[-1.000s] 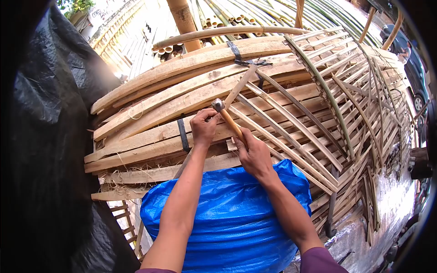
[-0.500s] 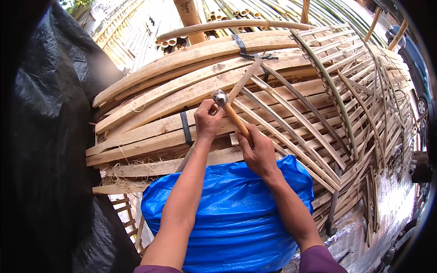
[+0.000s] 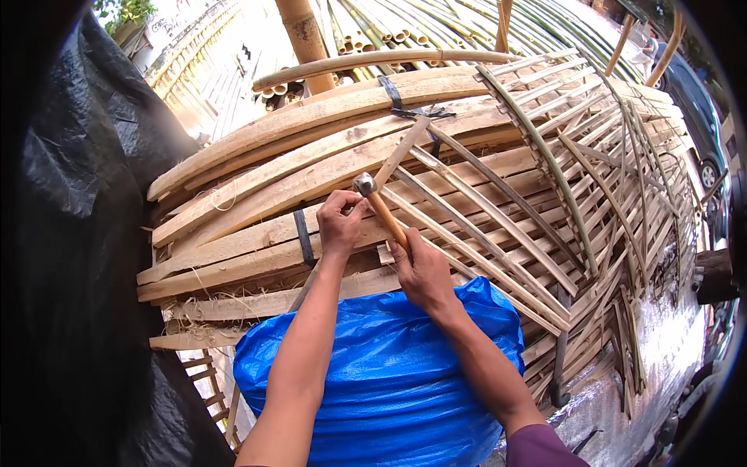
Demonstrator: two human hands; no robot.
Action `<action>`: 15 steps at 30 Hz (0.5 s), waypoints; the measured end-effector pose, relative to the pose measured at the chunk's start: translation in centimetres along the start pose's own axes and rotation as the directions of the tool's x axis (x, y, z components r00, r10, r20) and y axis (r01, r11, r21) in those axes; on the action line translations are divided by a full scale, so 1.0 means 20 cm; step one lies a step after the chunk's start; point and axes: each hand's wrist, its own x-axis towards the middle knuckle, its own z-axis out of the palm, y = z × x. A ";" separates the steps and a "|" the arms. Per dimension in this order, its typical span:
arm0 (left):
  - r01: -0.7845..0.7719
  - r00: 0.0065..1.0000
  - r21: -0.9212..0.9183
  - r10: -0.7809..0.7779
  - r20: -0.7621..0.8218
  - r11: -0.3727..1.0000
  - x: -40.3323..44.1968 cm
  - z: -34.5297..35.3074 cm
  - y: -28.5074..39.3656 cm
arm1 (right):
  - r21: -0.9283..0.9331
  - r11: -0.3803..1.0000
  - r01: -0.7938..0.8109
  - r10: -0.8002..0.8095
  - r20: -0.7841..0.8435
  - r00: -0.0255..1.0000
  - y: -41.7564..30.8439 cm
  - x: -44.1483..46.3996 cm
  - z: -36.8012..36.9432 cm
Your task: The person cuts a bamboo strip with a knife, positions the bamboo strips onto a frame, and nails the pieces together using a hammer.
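Forearms reach forward over a blue sheet, with a purple sleeve at lower right. The right hand wraps round the wooden handle of a hammer, which slants up and left so that its metal head sits just beside the left hand. That hand's fingers curl toward the thumb; whether they pinch something small cannot be told. With metal and fingertips so close, light, square taps seem wisest, left fingers low and out of the striking line. Just beyond the hammer head, a short slat slopes up to the right; longer slats slant down rightward. Behind them lie stacked planks, bound by a black strip. Farther off are a bamboo post, piled bamboo poles and, far right, a car.
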 end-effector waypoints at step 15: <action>-0.031 0.998 -0.038 0.029 -0.048 0.999 0.00 0.03 -0.04 | -0.025 0.998 0.051 -0.052 -0.064 0.997 -0.05 -0.02 -0.01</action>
